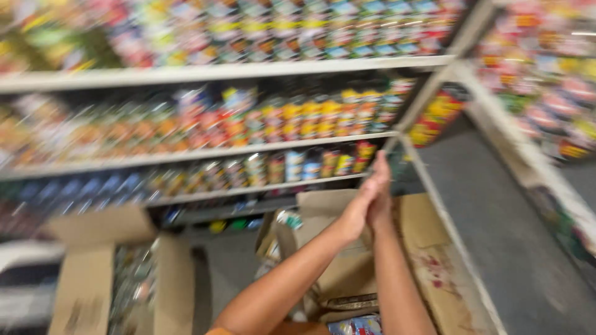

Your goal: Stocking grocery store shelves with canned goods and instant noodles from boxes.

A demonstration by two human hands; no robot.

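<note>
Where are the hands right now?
In the head view, centre: left hand and right hand are pressed together above an open cardboard box, before the lower shelf.

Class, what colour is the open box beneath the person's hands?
Plain brown cardboard box; the head view shows it, though blurred.

Blurred frame: left hand (355, 214) and right hand (380, 192) pressed together above open cardboard boxes (335, 248), beside stocked shelves (205, 152) of colourful packaged goods.
</note>
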